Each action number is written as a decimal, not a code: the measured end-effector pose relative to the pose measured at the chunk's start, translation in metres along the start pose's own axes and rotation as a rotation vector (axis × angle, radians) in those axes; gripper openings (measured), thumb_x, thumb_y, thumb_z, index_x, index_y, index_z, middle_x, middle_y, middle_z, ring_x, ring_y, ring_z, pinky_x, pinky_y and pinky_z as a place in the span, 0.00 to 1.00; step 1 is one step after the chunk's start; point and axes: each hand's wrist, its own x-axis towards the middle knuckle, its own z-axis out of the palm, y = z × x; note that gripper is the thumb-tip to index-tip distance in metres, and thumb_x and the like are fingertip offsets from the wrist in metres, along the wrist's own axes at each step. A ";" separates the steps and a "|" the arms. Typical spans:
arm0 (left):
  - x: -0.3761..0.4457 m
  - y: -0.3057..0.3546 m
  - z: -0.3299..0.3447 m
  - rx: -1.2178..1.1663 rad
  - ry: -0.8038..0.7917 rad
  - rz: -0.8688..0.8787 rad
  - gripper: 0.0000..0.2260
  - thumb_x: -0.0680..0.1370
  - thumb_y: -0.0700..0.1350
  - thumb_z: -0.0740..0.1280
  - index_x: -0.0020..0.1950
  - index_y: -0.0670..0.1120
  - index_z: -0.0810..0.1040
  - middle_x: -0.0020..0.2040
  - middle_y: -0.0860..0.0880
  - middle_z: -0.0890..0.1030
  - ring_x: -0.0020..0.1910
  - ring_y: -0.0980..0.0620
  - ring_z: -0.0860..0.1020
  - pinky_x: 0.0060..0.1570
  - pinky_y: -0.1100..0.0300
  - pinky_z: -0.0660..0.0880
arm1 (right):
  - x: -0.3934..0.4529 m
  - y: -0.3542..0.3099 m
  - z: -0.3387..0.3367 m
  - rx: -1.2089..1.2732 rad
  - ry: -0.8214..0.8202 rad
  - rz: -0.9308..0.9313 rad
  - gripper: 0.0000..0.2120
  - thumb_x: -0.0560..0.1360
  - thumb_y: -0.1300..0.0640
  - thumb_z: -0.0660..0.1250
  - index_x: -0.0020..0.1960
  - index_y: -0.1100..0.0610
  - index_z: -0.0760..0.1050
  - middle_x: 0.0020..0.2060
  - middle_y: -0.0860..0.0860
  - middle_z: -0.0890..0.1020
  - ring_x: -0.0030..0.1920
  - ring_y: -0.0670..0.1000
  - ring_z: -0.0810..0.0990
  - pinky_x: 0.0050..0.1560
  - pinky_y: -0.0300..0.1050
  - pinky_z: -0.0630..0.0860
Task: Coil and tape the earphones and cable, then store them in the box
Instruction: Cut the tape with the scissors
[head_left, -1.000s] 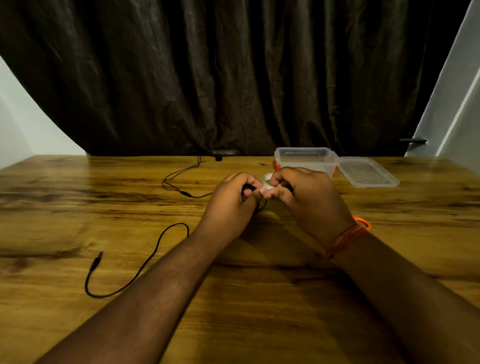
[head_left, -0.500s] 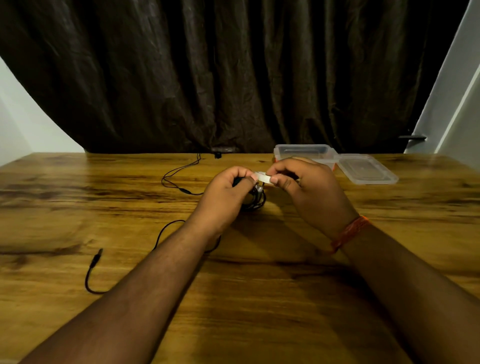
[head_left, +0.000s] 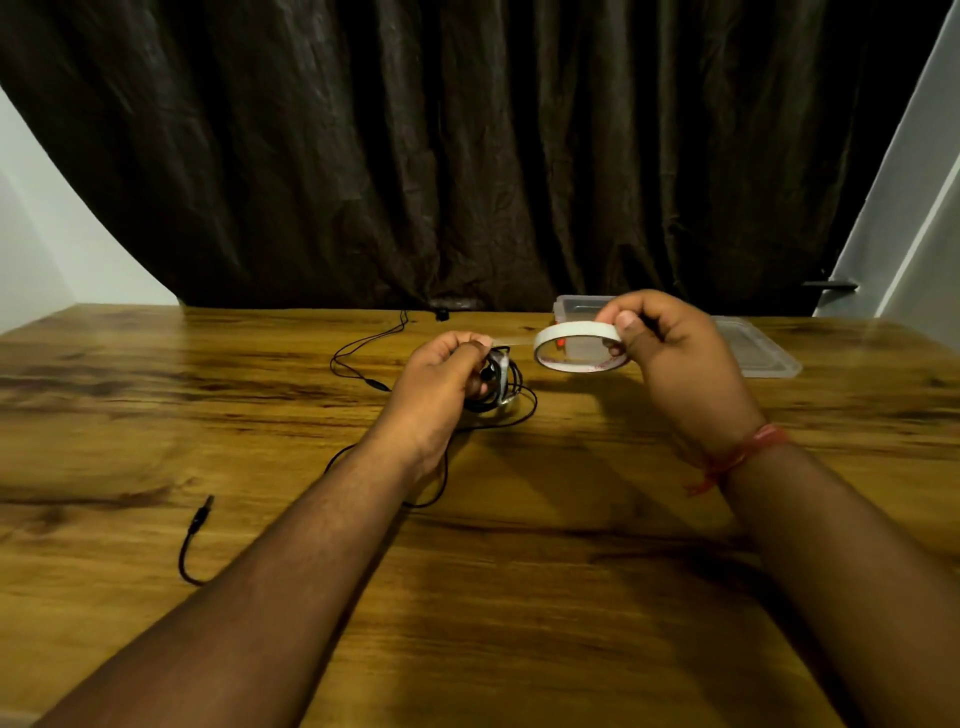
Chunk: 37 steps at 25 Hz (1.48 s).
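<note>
L hand (head_left: 441, 379) fingers gripping coiled cable (head_left: 498, 387) w/ tape strip, R hand (head_left: 670, 358) fingers gripping tape roll (head_left: 579, 345), box (head_left: 576, 304) behind on bench (head_left: 519, 597)

No readable text anywhere, tbh. I've got the tape roll (head_left: 577, 345) pinched in my right hand (head_left: 670, 364). There are reddish marks along the inner rim, prob print, but way too blurry and small to make out a single letter. Clear strip running off it: blank. The coiled cable (head_left: 496, 387) bunched in my left hand (head_left: 441, 379) has no label I can read. Jack end (head_left: 201, 514) on the table (head_left: 519, 597): no markings visible. The clear box (head_left: 574, 306) and lid (head_left: 753, 351) behind show no brand, no sticker, no numbers. Nothing legible at this res.
</note>
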 end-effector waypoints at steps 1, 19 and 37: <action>0.000 0.000 0.000 -0.024 0.000 0.001 0.06 0.81 0.43 0.63 0.45 0.48 0.79 0.33 0.55 0.77 0.29 0.60 0.71 0.41 0.63 0.72 | 0.001 0.002 -0.001 0.047 0.014 0.025 0.13 0.82 0.62 0.58 0.45 0.52 0.78 0.39 0.45 0.80 0.42 0.42 0.78 0.50 0.46 0.76; 0.009 0.002 -0.005 -0.332 0.032 -0.035 0.04 0.81 0.40 0.63 0.48 0.42 0.76 0.38 0.47 0.73 0.36 0.53 0.73 0.53 0.46 0.81 | 0.001 0.006 0.002 0.715 -0.079 0.450 0.11 0.82 0.63 0.56 0.46 0.60 0.75 0.38 0.53 0.77 0.45 0.53 0.80 0.54 0.63 0.79; 0.006 0.025 -0.018 -0.071 0.068 0.176 0.07 0.83 0.38 0.58 0.46 0.44 0.72 0.35 0.47 0.70 0.28 0.58 0.77 0.43 0.46 0.83 | -0.024 0.017 0.035 0.343 -0.553 0.448 0.09 0.81 0.63 0.58 0.49 0.64 0.76 0.54 0.63 0.82 0.60 0.57 0.80 0.63 0.52 0.76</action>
